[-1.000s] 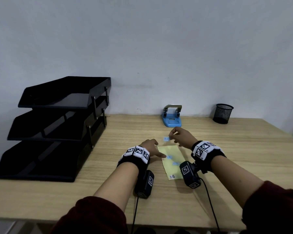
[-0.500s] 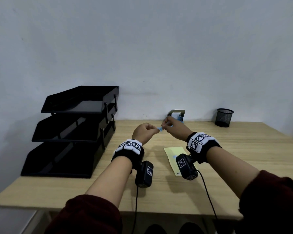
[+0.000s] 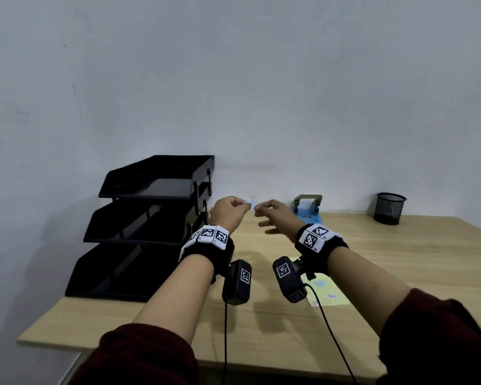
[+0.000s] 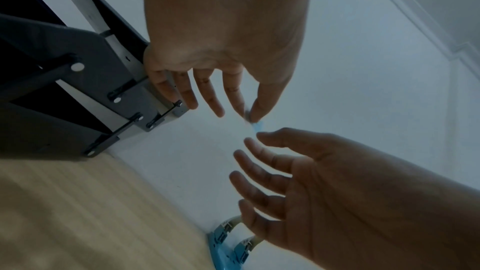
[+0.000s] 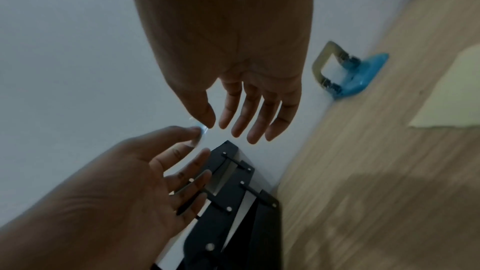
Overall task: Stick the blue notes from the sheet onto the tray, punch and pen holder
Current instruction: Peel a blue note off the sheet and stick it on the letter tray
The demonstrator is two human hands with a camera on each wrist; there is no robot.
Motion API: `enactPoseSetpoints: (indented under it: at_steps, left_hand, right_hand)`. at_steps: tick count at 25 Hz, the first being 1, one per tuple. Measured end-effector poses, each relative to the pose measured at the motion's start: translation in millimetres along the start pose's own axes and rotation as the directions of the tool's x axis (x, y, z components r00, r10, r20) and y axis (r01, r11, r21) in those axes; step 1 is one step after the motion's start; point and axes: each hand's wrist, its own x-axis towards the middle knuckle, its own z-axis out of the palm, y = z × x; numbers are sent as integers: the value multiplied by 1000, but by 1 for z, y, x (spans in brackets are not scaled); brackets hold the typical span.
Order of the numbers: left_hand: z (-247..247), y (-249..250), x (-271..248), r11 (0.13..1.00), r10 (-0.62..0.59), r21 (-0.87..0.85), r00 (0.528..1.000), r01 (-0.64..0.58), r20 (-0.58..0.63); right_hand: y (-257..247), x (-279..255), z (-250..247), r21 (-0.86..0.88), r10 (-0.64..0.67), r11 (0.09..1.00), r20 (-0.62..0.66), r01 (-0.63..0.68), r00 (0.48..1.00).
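A small blue note is pinched between the thumb and forefinger of my left hand, held in the air just right of the black three-tier tray. The same note shows at the pinching fingertips in the left wrist view. My right hand hovers beside it with straight, spread fingers and holds nothing; its thumb tip is almost at the note. The yellow sheet lies on the desk under my right wrist, with another blue note on it. The blue punch and black mesh pen holder stand by the wall.
The wooden desk runs up to a pale wall. The tray stack fills the desk's left end, its metal posts close to my left fingers. Cables hang from both wrist cameras over the front edge.
Both hands lifted off the sheet and moved left and up toward the tray. The note went from my right hand's pinch to my left hand's, and my right fingers spread open.
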Motion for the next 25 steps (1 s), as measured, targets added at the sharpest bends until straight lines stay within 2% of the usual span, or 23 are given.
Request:
enactPoseSetpoints:
  at_steps: [2, 5, 10, 15, 18, 22, 25]
  left_hand:
    - [-6, 2, 7, 1000, 14, 22, 999, -13, -42]
    - [-12, 1, 21, 999, 20, 47, 997, -17, -75]
    - [-25, -3, 51, 993, 58, 107, 989, -44, -135]
    - [-39, -2, 70, 987, 92, 146, 981, -67, -171]
    - [-47, -3, 82, 980, 115, 185, 971, -76, -210]
    - [-61, -10, 94, 951, 167, 301, 930, -64, -328]
    - [-67, -21, 103, 924, 111, 383, 956, 2, -271]
  right_hand:
    - [-3, 7, 12, 191, 66, 978, 84, -82, 994]
    - [-5, 24, 26, 415, 85, 898, 167, -148, 982]
    - [-9, 57, 45, 620, 66, 754, 258, -218, 964]
    - [-16, 84, 63, 681, 16, 690, 324, -244, 946]
    - [-18, 101, 72, 684, 8, 681, 349, -261, 937]
    - [-21, 122, 76, 650, 36, 712, 342, -264, 939]
    - [-21, 140, 80, 589, 58, 764, 347, -265, 936]
